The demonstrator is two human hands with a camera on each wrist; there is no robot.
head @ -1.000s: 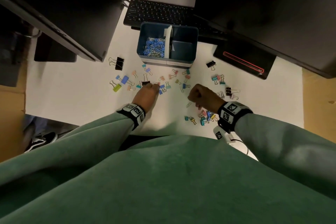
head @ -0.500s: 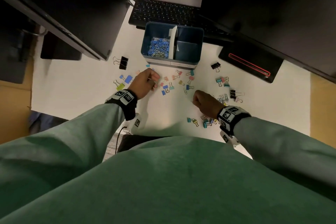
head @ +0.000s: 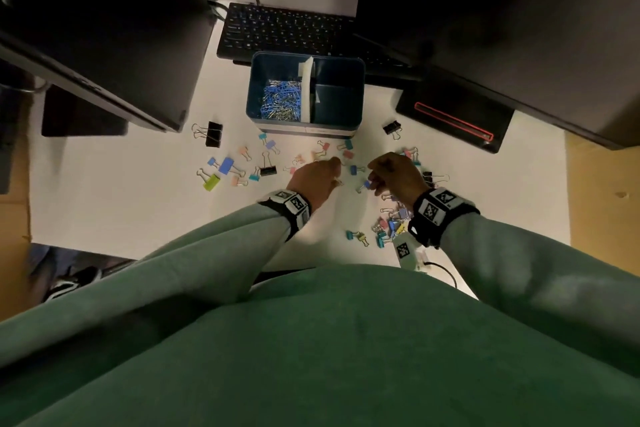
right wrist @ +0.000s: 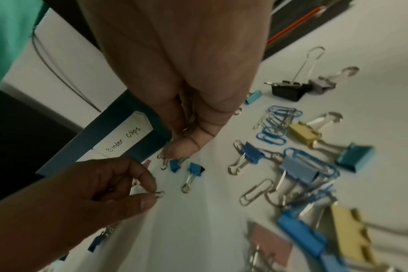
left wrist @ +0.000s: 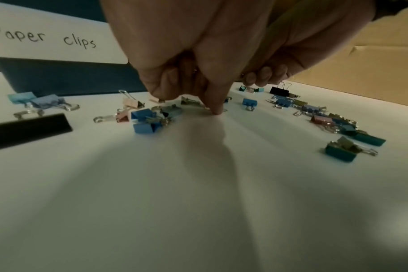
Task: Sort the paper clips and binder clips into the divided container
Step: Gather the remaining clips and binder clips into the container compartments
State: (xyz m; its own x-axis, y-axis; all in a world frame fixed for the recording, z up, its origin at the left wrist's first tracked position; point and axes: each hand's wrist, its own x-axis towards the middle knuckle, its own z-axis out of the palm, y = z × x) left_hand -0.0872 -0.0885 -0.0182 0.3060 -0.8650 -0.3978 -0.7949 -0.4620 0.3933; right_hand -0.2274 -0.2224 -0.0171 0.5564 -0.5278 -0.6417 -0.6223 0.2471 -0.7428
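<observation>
Two fingertips of the left hand [right wrist: 86,198], thumb and forefinger, pinch a silver paper clip [right wrist: 159,194] just off the desk [head: 114,191]; rest of that hand curled. Right hand [head: 398,177] fingers are together, clamped on a small blue binder clip [head: 366,184] in the head view; right wrist cam shows wire loops [right wrist: 189,127] tucked between thumb and fingers too, can't tell how many.

Around the hands: loose binder clips [head: 266,168] scattered near side of the divided container [head: 341,130], more w/ blue paper clips [right wrist: 275,127] in a pile [head: 391,222] near the right wrist. Big black binder clip [head: 213,133] sits far left, another black one [head: 392,128] right of the container. Container stands center, just near of a keyboard [head: 284,31]; left compartment holds blue and silver paper clips [head: 280,102], right compartment looks bare, white divider [head: 306,94] between. Dark monitors [head: 104,28] overhang both sides, and a black base w/ red outline [head: 453,118] lies far right.

Writing: left wrist cam reads "Paper clips" on a white label [left wrist: 58,40]; right wrist cam reads "Binder Clips" on a label [right wrist: 125,137] on the same front wall. Head view can't resolve either label. Left wrist cam shows one finger [left wrist: 216,104] touching the desk, pinch itself hidden there.
</observation>
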